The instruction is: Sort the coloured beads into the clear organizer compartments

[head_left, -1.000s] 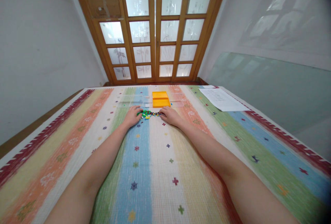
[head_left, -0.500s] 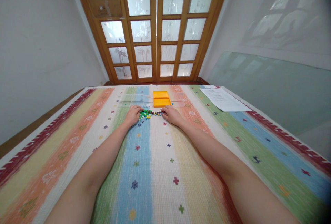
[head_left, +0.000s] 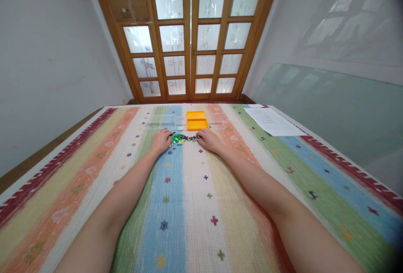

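While both arms stretch out across the striped cloth (head_left: 189, 206) on the worktop, the left hand (head_left: 161, 140) and the right hand (head_left: 209, 140) lie palm down, a little apart, with a small heap of tiny coloured bits (head_left: 183, 138) between them. Each hand touches its side of the heap with loose fingers and grips nothing that can be seen. Just behind the heap sits an orange tray (head_left: 195, 121), and a sheet of paper (head_left: 271, 122) lies well off to the right.
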A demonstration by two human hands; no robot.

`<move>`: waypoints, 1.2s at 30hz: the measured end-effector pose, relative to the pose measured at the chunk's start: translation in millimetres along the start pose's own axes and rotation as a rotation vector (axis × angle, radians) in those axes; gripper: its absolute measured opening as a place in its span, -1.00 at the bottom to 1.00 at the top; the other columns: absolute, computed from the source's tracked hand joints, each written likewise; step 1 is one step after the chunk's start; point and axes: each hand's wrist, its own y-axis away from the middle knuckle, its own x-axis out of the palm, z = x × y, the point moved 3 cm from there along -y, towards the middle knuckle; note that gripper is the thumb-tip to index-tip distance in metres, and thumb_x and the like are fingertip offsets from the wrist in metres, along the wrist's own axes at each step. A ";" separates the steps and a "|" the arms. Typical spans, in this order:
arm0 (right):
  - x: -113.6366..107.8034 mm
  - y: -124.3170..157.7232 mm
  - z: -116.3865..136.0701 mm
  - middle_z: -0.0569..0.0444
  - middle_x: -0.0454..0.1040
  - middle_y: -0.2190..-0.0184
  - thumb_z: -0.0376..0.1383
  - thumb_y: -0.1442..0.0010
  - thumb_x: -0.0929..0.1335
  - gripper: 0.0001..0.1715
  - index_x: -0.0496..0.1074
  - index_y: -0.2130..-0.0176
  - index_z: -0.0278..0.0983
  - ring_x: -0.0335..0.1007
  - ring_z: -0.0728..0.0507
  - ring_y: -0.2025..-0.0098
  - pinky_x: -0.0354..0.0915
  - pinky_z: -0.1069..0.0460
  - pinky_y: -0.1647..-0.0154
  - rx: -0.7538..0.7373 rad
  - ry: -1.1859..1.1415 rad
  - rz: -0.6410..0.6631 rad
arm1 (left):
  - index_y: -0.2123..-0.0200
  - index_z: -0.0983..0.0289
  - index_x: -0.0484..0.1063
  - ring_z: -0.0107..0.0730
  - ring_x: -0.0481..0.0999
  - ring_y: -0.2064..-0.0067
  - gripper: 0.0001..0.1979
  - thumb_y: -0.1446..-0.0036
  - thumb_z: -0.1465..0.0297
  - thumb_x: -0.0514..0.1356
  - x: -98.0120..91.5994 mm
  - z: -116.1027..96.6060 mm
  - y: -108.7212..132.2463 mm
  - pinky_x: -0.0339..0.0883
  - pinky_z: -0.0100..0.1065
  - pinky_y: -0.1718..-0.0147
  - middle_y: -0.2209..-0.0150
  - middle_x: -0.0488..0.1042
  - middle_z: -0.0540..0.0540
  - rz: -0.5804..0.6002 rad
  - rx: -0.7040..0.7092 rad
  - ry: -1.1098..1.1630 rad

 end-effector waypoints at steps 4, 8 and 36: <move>0.3 0.2 -0.4 -0.09 0.54 0.07 -0.31 -0.38 0.36 -0.79 0.54 0.02 -0.27 0.39 -0.21 0.00 0.23 -0.03 -0.03 -0.003 -0.003 -0.003 | -0.02 0.22 0.63 -0.04 0.46 -0.14 -0.65 -0.30 0.41 0.10 -1.6 0.6 0.6 0.29 -0.04 -0.22 -0.01 0.61 0.20 -0.010 -0.003 0.013; 1.2 -0.3 -0.8 -0.08 0.54 0.08 -0.32 -0.37 0.37 -0.80 0.54 0.03 -0.28 0.40 -0.21 0.01 0.23 -0.02 -0.02 -0.012 0.006 -0.007 | 0.00 0.22 0.65 -0.06 0.47 -0.10 -0.65 -0.32 0.40 0.09 -0.9 -2.7 0.5 0.32 -0.06 -0.18 -0.02 0.61 0.19 0.027 0.046 0.007; 0.8 0.8 -0.3 -0.08 0.53 0.06 -0.30 -0.39 0.36 -0.79 0.54 0.01 -0.27 0.39 -0.20 -0.03 0.23 -0.03 -0.06 -0.017 -0.005 -0.004 | 0.05 0.22 0.66 -0.12 0.51 -0.04 -0.64 -0.26 0.50 0.08 -5.9 -0.1 0.9 0.34 -0.11 -0.15 0.04 0.61 0.18 0.022 -0.072 -0.002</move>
